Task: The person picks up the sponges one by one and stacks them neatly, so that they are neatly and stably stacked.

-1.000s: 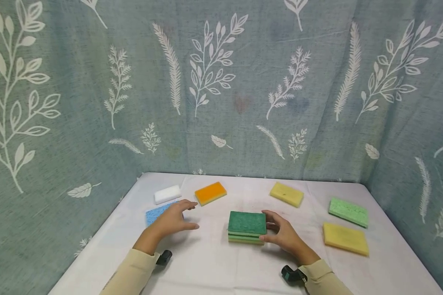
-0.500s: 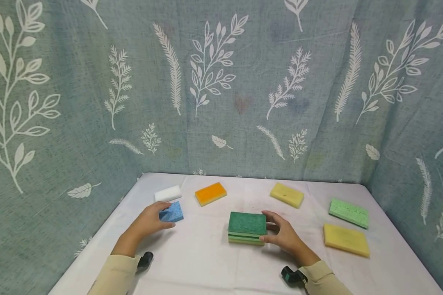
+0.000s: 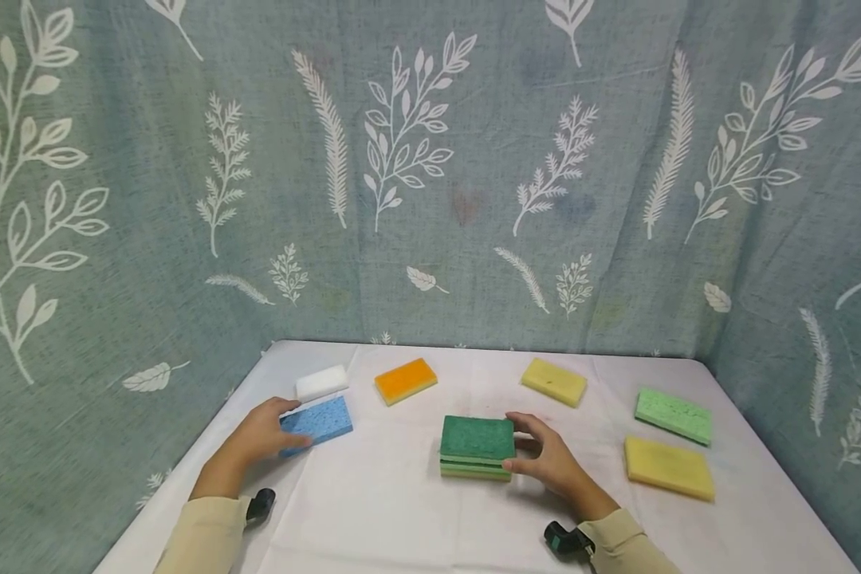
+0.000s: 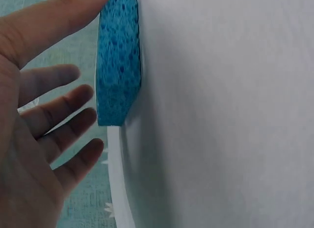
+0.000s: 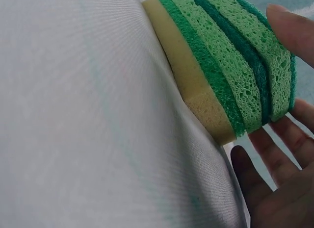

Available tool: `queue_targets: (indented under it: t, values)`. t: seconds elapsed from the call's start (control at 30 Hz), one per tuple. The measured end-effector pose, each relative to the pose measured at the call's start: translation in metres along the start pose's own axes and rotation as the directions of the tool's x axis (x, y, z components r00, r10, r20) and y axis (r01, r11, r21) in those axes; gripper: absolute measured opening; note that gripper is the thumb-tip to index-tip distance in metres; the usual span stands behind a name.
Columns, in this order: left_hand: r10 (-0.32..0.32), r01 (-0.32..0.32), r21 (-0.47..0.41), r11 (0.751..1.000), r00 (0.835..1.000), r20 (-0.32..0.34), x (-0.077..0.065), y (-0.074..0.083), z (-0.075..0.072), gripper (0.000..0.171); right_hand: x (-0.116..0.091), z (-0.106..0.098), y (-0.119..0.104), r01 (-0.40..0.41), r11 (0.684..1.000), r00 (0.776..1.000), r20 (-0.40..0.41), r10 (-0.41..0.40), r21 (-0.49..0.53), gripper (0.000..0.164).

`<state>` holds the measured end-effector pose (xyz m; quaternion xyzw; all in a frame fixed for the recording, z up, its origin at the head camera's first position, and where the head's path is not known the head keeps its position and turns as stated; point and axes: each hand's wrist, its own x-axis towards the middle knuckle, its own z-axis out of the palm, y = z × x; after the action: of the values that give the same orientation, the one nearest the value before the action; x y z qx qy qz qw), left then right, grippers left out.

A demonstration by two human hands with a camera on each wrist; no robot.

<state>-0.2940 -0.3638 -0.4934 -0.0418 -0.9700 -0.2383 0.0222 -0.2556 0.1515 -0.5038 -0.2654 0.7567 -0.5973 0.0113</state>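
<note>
In the head view, my left hand (image 3: 261, 433) is at the left end of a blue sponge (image 3: 320, 420), thumb along the near side and fingers at the far corner. The left wrist view shows the thumb overlapping the sponge's edge (image 4: 118, 56), the other fingers spread loosely. My right hand (image 3: 548, 456) holds the right end of a stack of sponges (image 3: 477, 438), thumb at its near corner and forefinger at its far corner. In the right wrist view, the stack (image 5: 230, 61) has a yellow sponge lowest, with light green layers and dark green scouring faces above.
A white sponge (image 3: 321, 383) lies just behind the blue one. An orange sponge (image 3: 406, 381) and a yellow sponge (image 3: 554, 381) lie farther back. At the right are a light green sponge (image 3: 673, 415) and a larger yellow sponge (image 3: 670, 468). A patterned curtain (image 3: 430, 175) surrounds the white-covered table (image 3: 373, 510).
My left hand has moved left and back towards me, from over the blue sponge to its left end, uncovering most of it. My right hand has stayed at the stack.
</note>
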Motion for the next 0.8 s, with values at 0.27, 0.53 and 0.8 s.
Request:
queue_targets:
  t: [0.27, 0.53, 0.8]
  values:
    - [-0.036, 0.035, 0.009, 0.999, 0.999, 0.032, -0.003, -0.003, -0.002, 0.1, 0.002, 0.001, 0.0, 0.024, 0.999, 1.0, -0.01, -0.023, 0.027, 0.073]
    - [-0.09, 0.09, 0.009, 0.996, 0.995, 0.048, -0.001, -0.014, 0.005, 0.1, 0.003, 0.003, 0.003, -0.021, 0.999, 1.0, -0.006, 0.021, 0.034, 0.079]
    - [-0.013, 0.013, -0.043, 0.999, 1.0, -0.004, -0.007, -0.003, 0.001, 0.09, 0.005, 0.002, 0.005, -0.052, 0.998, 0.999, -0.004, 0.052, 0.047, 0.081]
